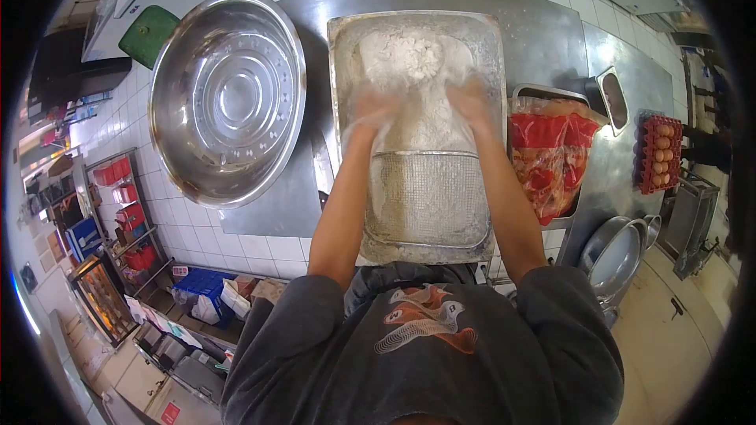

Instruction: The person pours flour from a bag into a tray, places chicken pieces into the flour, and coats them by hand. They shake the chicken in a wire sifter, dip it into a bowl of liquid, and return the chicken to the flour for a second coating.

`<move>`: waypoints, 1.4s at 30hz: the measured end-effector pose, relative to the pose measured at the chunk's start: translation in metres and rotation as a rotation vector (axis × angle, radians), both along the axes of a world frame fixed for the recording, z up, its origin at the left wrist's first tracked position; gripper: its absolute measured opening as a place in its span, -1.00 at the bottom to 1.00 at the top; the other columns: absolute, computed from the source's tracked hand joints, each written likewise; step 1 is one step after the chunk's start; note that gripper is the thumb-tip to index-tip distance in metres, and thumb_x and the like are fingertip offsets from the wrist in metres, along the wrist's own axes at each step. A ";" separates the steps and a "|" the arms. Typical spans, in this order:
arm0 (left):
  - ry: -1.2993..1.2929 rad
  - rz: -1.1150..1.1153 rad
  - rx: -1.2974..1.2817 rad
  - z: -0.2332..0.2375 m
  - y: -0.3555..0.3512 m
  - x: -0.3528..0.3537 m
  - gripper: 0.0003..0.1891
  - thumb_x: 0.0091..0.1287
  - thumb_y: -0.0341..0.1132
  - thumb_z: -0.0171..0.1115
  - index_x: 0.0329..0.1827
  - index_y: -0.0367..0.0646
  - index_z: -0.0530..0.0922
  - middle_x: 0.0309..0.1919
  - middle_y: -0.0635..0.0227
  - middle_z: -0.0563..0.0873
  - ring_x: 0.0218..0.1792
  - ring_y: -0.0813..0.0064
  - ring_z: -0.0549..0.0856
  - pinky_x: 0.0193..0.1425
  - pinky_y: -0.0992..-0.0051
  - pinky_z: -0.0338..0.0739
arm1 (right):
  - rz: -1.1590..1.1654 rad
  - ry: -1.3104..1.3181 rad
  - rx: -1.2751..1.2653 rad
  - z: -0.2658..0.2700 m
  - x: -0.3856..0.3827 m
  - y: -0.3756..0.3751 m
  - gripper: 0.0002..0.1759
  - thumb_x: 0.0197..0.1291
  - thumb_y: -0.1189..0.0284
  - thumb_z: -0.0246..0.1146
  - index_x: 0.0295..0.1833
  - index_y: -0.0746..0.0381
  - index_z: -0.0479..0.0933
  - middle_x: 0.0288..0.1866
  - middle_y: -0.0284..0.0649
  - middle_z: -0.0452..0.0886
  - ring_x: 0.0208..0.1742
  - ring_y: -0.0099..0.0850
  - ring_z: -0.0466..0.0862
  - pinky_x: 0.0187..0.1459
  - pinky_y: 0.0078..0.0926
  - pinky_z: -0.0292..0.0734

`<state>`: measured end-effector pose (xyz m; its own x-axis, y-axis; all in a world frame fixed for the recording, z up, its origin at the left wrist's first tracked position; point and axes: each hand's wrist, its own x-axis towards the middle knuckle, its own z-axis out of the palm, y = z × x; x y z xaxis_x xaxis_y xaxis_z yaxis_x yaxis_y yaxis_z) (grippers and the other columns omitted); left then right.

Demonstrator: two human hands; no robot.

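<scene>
A large rectangular metal tray (336, 55) lies in front of me, with a heap of white flour (417, 55) at its far end. Both hands are in the flour, smeared by motion. My left hand (376, 107) is on the left side of the heap, and my right hand (470, 102) is on the right, near the tray's wall. Their fingers are blurred, and I cannot tell whether they hold any of the floury stuff. A rectangular wire mesh basket (425, 197), dusted with flour, sits in the near half of the tray.
A wide steel bowl (177, 110) stands left of the tray. To the right, a metal pan holds red-printed plastic bags (551, 149). Farther right are a small steel container (613, 101), a red carton of eggs (660, 153) and round metal pans (614, 256).
</scene>
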<state>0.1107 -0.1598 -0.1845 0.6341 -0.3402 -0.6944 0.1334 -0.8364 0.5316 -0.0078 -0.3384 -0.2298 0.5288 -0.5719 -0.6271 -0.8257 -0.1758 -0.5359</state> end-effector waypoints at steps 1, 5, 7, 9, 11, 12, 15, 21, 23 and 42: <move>0.074 -0.213 0.162 0.007 -0.003 -0.006 0.02 0.27 0.35 0.19 0.44 -0.48 0.24 0.32 -0.14 0.50 0.30 0.10 0.55 0.32 0.31 0.48 | 0.065 0.100 -0.018 0.000 -0.002 0.008 0.00 0.25 -0.09 0.19 0.59 0.31 0.03 0.62 0.15 0.05 0.66 -0.04 -0.05 0.59 -0.14 -0.09; -0.095 -0.487 0.288 -0.038 -0.003 -0.052 -0.13 0.25 0.28 0.26 0.28 -0.44 0.43 0.20 -0.13 0.60 0.18 0.06 0.65 0.21 0.25 0.57 | 0.298 0.251 -0.021 -0.050 -0.018 0.052 -0.06 0.29 -0.17 0.00 0.52 0.36 0.18 0.59 0.09 0.14 0.61 -0.10 0.16 0.58 -0.21 0.01; -0.215 -0.345 0.229 -0.138 -0.005 -0.079 -0.27 0.24 0.20 0.28 0.08 -0.42 0.55 0.08 -0.19 0.66 0.09 -0.01 0.69 0.16 0.20 0.59 | 0.333 0.063 0.107 -0.136 -0.032 0.062 -0.13 0.34 -0.12 -0.03 0.51 0.35 0.23 0.58 0.05 0.19 0.61 -0.13 0.16 0.57 -0.23 0.03; -0.284 -0.312 0.084 -0.160 -0.005 -0.082 -0.38 0.23 0.12 0.28 -0.05 -0.40 0.61 -0.04 -0.23 0.69 0.01 -0.08 0.71 0.14 0.17 0.59 | 0.196 0.082 0.284 -0.096 -0.020 0.068 -0.23 0.39 -0.06 -0.05 0.46 0.33 0.31 0.52 0.04 0.31 0.58 -0.16 0.22 0.54 -0.29 0.08; -0.293 -0.388 -0.144 -0.137 0.003 -0.081 -0.47 0.23 0.03 0.27 -0.12 -0.39 0.64 -0.15 -0.26 0.71 -0.05 -0.14 0.71 0.14 0.15 0.59 | 0.014 0.086 0.411 -0.073 -0.010 0.072 -0.29 0.42 0.00 -0.05 0.41 0.34 0.38 0.45 0.04 0.40 0.53 -0.19 0.29 0.50 -0.34 0.14; -0.294 -0.427 -0.093 -0.143 0.004 -0.077 -0.52 0.25 -0.03 0.25 -0.09 -0.37 0.63 -0.14 -0.22 0.71 -0.03 -0.08 0.71 0.10 0.14 0.58 | -0.098 0.082 0.450 -0.070 -0.007 0.074 -0.32 0.43 0.02 -0.04 0.39 0.35 0.41 0.41 0.03 0.44 0.49 -0.20 0.33 0.48 -0.36 0.18; -0.207 -0.435 -0.083 -0.137 -0.001 -0.056 -0.62 0.29 -0.14 0.17 -0.08 -0.33 0.65 -0.16 -0.14 0.72 -0.05 -0.02 0.70 0.05 0.08 0.56 | -0.318 -0.107 0.613 -0.125 -0.014 0.069 -0.39 0.45 0.09 -0.01 0.32 0.38 0.46 0.30 -0.06 0.53 0.33 -0.28 0.46 0.33 -0.36 0.33; -0.180 -0.064 -0.334 -0.045 0.011 -0.034 -0.53 0.31 -0.04 0.14 0.03 -0.30 0.61 -0.03 -0.17 0.66 0.06 -0.08 0.61 0.24 0.03 0.43 | -0.445 -0.413 0.777 -0.154 -0.016 0.038 -0.36 0.49 0.04 0.01 0.42 0.32 0.39 0.37 -0.06 0.48 0.33 -0.23 0.48 0.38 -0.33 0.32; -0.325 0.021 -0.455 -0.064 -0.001 -0.028 -0.46 0.30 0.01 0.16 0.12 -0.31 0.58 0.06 -0.19 0.62 0.17 -0.04 0.57 0.31 0.04 0.38 | -0.419 -0.432 0.828 -0.217 -0.014 0.006 -0.35 0.49 0.02 0.01 0.43 0.30 0.38 0.39 -0.05 0.46 0.35 -0.20 0.46 0.42 -0.32 0.27; -0.437 0.396 -0.398 -0.110 -0.061 -0.016 0.00 0.14 0.11 0.42 0.45 -0.47 0.21 0.41 -0.26 0.32 0.45 -0.13 0.31 0.53 0.20 0.21 | -0.124 -0.617 -0.334 -0.199 0.057 0.014 -0.24 0.37 0.08 0.20 0.44 0.43 0.29 0.40 0.17 0.40 0.46 -0.01 0.35 0.47 -0.23 0.20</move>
